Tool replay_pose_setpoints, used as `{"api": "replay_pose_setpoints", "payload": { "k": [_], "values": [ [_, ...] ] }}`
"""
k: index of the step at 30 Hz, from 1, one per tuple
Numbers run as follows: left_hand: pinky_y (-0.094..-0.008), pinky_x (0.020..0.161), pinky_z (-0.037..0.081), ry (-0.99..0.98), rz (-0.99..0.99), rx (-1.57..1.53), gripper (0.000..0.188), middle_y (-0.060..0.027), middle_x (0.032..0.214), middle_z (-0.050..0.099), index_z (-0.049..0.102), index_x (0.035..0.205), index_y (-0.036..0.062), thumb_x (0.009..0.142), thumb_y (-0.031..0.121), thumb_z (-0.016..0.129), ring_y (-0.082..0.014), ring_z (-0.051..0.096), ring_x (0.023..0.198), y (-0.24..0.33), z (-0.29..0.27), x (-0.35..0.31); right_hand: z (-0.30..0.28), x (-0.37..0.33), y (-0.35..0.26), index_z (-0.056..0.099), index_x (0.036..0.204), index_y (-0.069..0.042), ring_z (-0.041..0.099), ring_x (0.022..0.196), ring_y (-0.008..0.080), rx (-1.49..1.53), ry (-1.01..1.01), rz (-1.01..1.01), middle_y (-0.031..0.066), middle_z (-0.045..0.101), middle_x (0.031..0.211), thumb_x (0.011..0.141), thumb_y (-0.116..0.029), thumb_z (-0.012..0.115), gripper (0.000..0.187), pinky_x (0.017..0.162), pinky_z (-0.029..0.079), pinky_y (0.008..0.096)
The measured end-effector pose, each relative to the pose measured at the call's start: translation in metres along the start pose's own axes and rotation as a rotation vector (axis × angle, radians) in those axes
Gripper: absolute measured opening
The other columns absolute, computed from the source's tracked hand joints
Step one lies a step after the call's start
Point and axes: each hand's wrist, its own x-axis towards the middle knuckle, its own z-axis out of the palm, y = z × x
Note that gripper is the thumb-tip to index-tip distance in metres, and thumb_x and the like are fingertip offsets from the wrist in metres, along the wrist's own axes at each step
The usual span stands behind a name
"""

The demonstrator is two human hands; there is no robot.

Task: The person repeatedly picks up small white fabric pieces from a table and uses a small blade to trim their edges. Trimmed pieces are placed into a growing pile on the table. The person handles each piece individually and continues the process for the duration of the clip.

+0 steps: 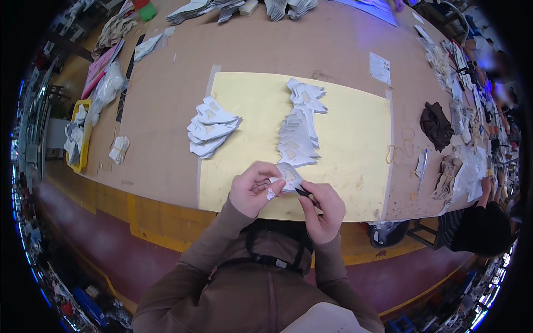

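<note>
The left forearm (211, 241) and right forearm (331, 263), both brown-sleeved, angle inward on either side of the strap buckle (280, 263), beyond which the left hand (249, 190), fingers curled, pinches with its thumb and the right hand (326, 212), near it, pinches between thumb and forefinger.

No word, number or sign can be read. Print does show on a white sheet (380, 68) lying on the bench (344, 53), near the upper right corner of the yellow sheet (355, 150): fine dark lines, too small to make out. A tiny, faint mark sits on the white piece (296, 178) between the left hand (251, 191) and the right hand (326, 211); whether it is a letter, a number or a plain dot cannot be told. The buckle (280, 263) on the chest strap has a small pale patch, perhaps a label, likewise unreadable. Any lettering along the rim is blurred.
</note>
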Motion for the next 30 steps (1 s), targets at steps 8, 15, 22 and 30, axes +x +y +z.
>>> {"api": "replay_pose_setpoints", "payload": {
  "k": [8, 15, 22, 30],
  "values": [
    [-0.0253, 0.077, 0.054, -0.076, 0.171, 0.354, 0.026, -0.0117, 0.102, 0.068, 0.065, 0.11, -0.0055, 0.085, 0.0, 0.069, -0.0132, 0.065, 0.088, 0.005, -0.002, 0.0, 0.004, 0.005, -0.001, 0.068, 0.107, 0.0, 0.063, 0.067, 0.0216, -0.034, -0.003, -0.02, 0.0111, 0.065, 0.082, 0.073, 0.005, 0.073, 0.035, 0.058, 0.05, 0.0288],
    [-0.0251, 0.074, 0.054, -0.04, 0.241, 0.346, 0.03, -0.0107, 0.102, 0.07, 0.066, 0.111, -0.0034, 0.082, 0.002, 0.073, -0.012, 0.066, 0.086, 0.0, 0.0, -0.002, 0.003, 0.003, -0.003, 0.068, 0.107, 0.001, 0.063, 0.065, 0.0202, 0.002, -0.014, 0.026, 0.0115, 0.065, 0.082, 0.074, 0.005, 0.073, 0.034, 0.057, 0.05, 0.0278],
    [-0.024, 0.074, 0.054, -0.067, 0.237, 0.336, 0.031, -0.0116, 0.102, 0.07, 0.065, 0.113, -0.004, 0.083, 0.001, 0.072, -0.0118, 0.066, 0.086, 0.001, -0.001, -0.004, 0.001, 0.001, -0.005, 0.067, 0.108, 0.001, 0.065, 0.067, 0.021, 0.023, -0.017, 0.011, 0.0121, 0.065, 0.082, 0.074, 0.007, 0.073, 0.035, 0.058, 0.051, 0.0273],
    [-0.0251, 0.08, 0.053, -0.082, 0.224, 0.255, 0.037, -0.0131, 0.108, 0.067, 0.059, 0.12, -0.0059, 0.084, -0.002, 0.07, -0.0126, 0.064, 0.094, 0.007, 0.004, -0.007, 0.004, -0.002, -0.009, 0.066, 0.109, 0.001, 0.063, 0.066, 0.0181, 0.084, 0.019, 0.068, 0.0126, 0.065, 0.084, 0.076, 0.008, 0.071, 0.034, 0.056, 0.049, 0.0257]
  ]
}}
